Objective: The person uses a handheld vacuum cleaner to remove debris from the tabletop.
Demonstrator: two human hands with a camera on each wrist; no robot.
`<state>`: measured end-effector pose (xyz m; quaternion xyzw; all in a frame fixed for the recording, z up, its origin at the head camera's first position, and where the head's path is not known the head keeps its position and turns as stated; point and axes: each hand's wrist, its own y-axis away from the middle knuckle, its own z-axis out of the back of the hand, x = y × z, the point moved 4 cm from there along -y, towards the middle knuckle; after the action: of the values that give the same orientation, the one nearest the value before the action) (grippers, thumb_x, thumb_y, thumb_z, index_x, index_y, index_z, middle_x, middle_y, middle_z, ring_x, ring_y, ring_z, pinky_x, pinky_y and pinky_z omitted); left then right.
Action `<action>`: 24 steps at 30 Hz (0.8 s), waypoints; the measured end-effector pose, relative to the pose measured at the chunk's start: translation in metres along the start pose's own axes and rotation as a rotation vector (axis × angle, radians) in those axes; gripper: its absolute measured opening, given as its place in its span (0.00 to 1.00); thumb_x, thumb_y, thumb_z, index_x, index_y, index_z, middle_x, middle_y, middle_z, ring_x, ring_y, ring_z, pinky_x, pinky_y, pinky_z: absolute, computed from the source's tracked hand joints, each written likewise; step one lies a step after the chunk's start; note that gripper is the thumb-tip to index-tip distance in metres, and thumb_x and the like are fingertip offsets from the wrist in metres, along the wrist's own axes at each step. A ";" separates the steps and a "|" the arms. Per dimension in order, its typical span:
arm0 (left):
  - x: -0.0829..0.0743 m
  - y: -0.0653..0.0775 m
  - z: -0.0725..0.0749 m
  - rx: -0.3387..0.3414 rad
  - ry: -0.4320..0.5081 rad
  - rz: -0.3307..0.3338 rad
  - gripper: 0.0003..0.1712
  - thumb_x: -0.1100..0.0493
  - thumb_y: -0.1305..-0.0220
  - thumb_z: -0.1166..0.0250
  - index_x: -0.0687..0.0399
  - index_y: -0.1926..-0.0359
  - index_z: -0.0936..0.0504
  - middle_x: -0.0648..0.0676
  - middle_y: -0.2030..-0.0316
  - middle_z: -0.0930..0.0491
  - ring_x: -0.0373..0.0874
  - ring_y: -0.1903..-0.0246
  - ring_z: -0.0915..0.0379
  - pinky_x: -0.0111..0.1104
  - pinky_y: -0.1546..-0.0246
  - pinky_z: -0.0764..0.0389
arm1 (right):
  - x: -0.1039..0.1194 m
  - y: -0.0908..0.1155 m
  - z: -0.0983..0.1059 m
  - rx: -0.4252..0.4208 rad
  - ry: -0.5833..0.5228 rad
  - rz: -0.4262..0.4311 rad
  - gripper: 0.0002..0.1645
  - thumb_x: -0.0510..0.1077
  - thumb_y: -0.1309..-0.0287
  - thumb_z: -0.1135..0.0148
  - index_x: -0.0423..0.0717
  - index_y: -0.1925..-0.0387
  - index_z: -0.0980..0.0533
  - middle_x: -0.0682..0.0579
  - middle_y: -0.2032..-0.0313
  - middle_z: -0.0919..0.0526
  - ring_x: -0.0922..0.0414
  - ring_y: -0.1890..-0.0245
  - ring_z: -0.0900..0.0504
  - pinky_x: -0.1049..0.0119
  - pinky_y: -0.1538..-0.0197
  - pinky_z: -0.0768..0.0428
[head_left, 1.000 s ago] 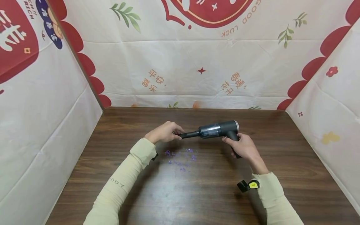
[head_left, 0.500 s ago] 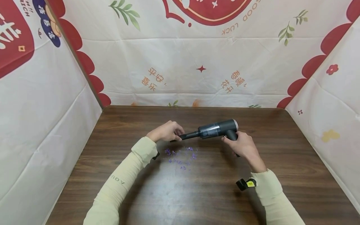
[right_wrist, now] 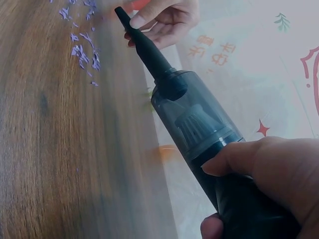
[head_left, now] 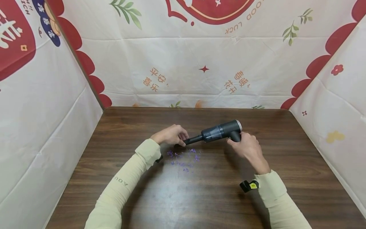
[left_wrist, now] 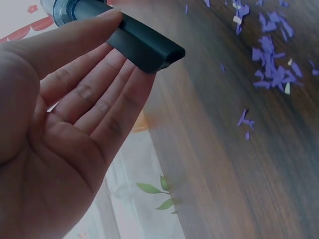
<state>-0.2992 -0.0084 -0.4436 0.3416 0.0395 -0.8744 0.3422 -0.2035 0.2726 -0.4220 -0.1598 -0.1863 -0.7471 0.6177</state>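
A black handheld vacuum cleaner [head_left: 221,131] with a clear dust cup [right_wrist: 199,112] is held above the table, its nozzle pointing left. My right hand [head_left: 247,149] grips its handle, the thumb lying along the body in the right wrist view. With thumb and fingers my left hand [head_left: 173,135] pinches the flat black nozzle [left_wrist: 144,45] close to its tip. Purple paper scraps [head_left: 183,160] lie scattered on the table, just in front of the nozzle. The left wrist view shows a small pile of these scraps [left_wrist: 271,67] with a few pale bits among them.
The brown wooden table [head_left: 183,203] reaches back to a white printed cloth [head_left: 183,63] hung behind it. Similar cloth stands along the left and right sides. Black straps with small devices [head_left: 249,185] sit at the wrists, over pale sleeves [head_left: 124,183].
The vacuum cleaner has tilted slightly, its rear rising a little and its nozzle tip dipping. Both hands keep their hold. The scraps lie as before.
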 end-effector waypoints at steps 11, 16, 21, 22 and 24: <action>-0.002 -0.003 -0.003 0.017 0.003 -0.005 0.16 0.63 0.44 0.26 0.57 0.54 0.15 0.51 0.61 0.15 0.39 0.61 0.19 0.28 0.56 0.20 | -0.004 0.000 -0.001 -0.003 0.006 0.017 0.32 0.61 0.39 0.40 0.33 0.57 0.27 0.44 0.74 0.26 0.52 0.78 0.27 0.64 0.79 0.32; -0.004 -0.002 -0.002 0.019 -0.012 -0.003 0.15 0.63 0.43 0.26 0.56 0.54 0.15 0.51 0.61 0.15 0.40 0.61 0.19 0.29 0.55 0.20 | -0.004 -0.001 -0.001 -0.004 -0.002 0.021 0.32 0.61 0.39 0.40 0.33 0.58 0.27 0.45 0.75 0.26 0.52 0.79 0.27 0.64 0.79 0.32; -0.006 0.000 -0.002 0.025 -0.023 0.001 0.16 0.63 0.42 0.27 0.58 0.51 0.15 0.52 0.59 0.15 0.41 0.59 0.19 0.30 0.54 0.20 | -0.004 0.000 -0.001 -0.007 -0.006 0.026 0.31 0.61 0.39 0.40 0.33 0.59 0.27 0.45 0.74 0.26 0.52 0.79 0.27 0.64 0.79 0.32; -0.006 0.000 -0.003 0.025 -0.024 0.002 0.16 0.63 0.42 0.27 0.58 0.51 0.16 0.52 0.59 0.15 0.41 0.59 0.19 0.30 0.54 0.20 | -0.004 0.000 -0.001 -0.004 -0.006 0.025 0.31 0.61 0.39 0.40 0.33 0.59 0.27 0.45 0.74 0.26 0.52 0.78 0.27 0.64 0.79 0.32; -0.006 0.000 -0.003 0.020 -0.026 0.003 0.16 0.63 0.41 0.27 0.57 0.51 0.16 0.52 0.59 0.15 0.41 0.59 0.19 0.30 0.54 0.20 | -0.004 0.000 -0.002 0.000 -0.005 0.020 0.31 0.61 0.39 0.40 0.33 0.59 0.27 0.44 0.74 0.26 0.52 0.78 0.27 0.64 0.79 0.32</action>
<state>-0.2944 -0.0044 -0.4423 0.3335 0.0255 -0.8787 0.3405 -0.2032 0.2751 -0.4255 -0.1636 -0.1864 -0.7405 0.6246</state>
